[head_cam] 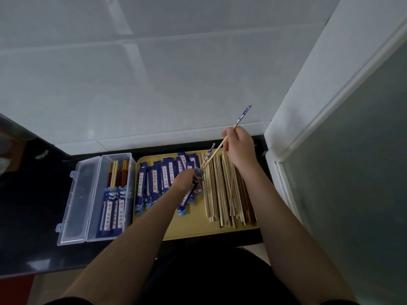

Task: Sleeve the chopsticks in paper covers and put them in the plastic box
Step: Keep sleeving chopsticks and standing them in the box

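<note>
My left hand [187, 179] grips a blue paper cover [185, 202] by its open top, above the yellow tray [198, 227]. My right hand [240, 146] pinches a pale chopstick with a blue-patterned end [242, 115], its tip pointing into the cover's mouth. A second blue-ended chopstick [209, 153] sticks out of the same cover. Several empty blue covers [154, 183] lie on the tray's left half, and loose bamboo and brown chopsticks [226, 190] on its right half. The clear plastic box [114, 194] to the left holds a few sleeved pairs.
The box's open lid [77, 203] lies flat to its left on the black counter [33, 205]. A white tiled wall rises behind the tray. A white door frame [293, 150] stands close on the right.
</note>
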Available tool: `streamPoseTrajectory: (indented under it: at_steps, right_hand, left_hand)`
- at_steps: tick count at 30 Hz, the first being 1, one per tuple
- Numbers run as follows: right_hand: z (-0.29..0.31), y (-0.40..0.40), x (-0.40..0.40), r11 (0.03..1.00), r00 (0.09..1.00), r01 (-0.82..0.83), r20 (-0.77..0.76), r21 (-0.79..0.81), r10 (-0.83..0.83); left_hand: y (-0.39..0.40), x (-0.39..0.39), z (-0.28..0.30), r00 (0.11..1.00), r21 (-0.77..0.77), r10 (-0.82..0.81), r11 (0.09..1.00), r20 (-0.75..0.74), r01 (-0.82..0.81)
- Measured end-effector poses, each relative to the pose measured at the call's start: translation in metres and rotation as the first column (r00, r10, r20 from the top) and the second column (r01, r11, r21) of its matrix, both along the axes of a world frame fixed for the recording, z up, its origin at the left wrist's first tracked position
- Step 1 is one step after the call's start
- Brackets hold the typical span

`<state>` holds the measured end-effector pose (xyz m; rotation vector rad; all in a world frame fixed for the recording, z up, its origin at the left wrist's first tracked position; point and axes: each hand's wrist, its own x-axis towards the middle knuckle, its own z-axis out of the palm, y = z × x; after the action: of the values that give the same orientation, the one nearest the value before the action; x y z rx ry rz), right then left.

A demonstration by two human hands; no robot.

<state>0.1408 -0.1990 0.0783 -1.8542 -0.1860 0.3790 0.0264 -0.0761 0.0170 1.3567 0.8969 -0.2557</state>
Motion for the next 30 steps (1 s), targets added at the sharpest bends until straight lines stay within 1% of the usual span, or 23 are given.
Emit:
streamPoseTrajectory:
  at_steps: [3,6,8,10,12,15,18,22,25,28,30]
  right_hand:
    - [-0.004,0.003,-0.004,1.0,1.0,-0.001,-0.02,-0.01,0.001]
    - [-0.007,0.006,-0.008,0.998,0.999,-0.027,-0.037,-0.057,0.025]
    - [-0.011,0.009,-0.013,0.991,0.994,-0.085,-0.072,-0.107,0.077]
    - [-0.016,0.013,-0.022,0.964,0.977,-0.191,-0.133,-0.182,0.169]
    - [-0.022,0.018,-0.033,0.932,0.948,-0.289,-0.201,-0.22,0.247]
    - [-0.027,0.023,-0.044,0.913,0.925,-0.34,-0.255,-0.227,0.281]
    - [-0.027,0.029,-0.049,0.892,0.903,-0.386,-0.293,-0.237,0.313]
    - [-0.028,0.045,-0.06,0.869,0.886,-0.421,-0.32,-0.258,0.335]
    - [-0.032,0.063,-0.071,0.876,0.885,-0.411,-0.341,-0.251,0.318]
    - [-0.033,0.085,-0.086,0.919,0.886,-0.352,-0.379,-0.179,0.266]
    - [-0.036,0.104,-0.099,0.929,0.878,-0.333,-0.413,-0.161,0.243]
  left_hand:
    - [0.003,-0.001,0.004,0.999,0.017,-0.051,0.999,0.021,0.05]
    - [0.006,-0.002,0.007,0.996,0.045,-0.075,0.996,0.053,0.073]
    - [0.006,-0.002,0.01,0.994,0.032,-0.084,0.996,0.069,0.082]
    - [0.007,-0.001,0.014,0.992,0.012,-0.096,0.995,0.087,0.095]
    - [0.009,-0.001,0.017,0.988,0.048,-0.118,0.992,0.098,0.114]
    - [0.014,-0.005,0.019,0.987,0.129,-0.144,0.983,0.078,0.133]
    - [0.023,-0.013,0.019,0.987,0.141,-0.151,0.98,0.048,0.143]
    - [0.037,-0.029,0.019,0.981,0.119,-0.182,0.978,0.072,0.172]
    - [0.05,-0.038,0.024,0.975,0.158,-0.189,0.973,0.114,0.17]
    - [0.068,-0.046,0.024,0.983,0.249,-0.159,0.96,0.091,0.132]
    - [0.09,-0.058,0.017,0.991,0.336,-0.116,0.938,0.068,0.086]
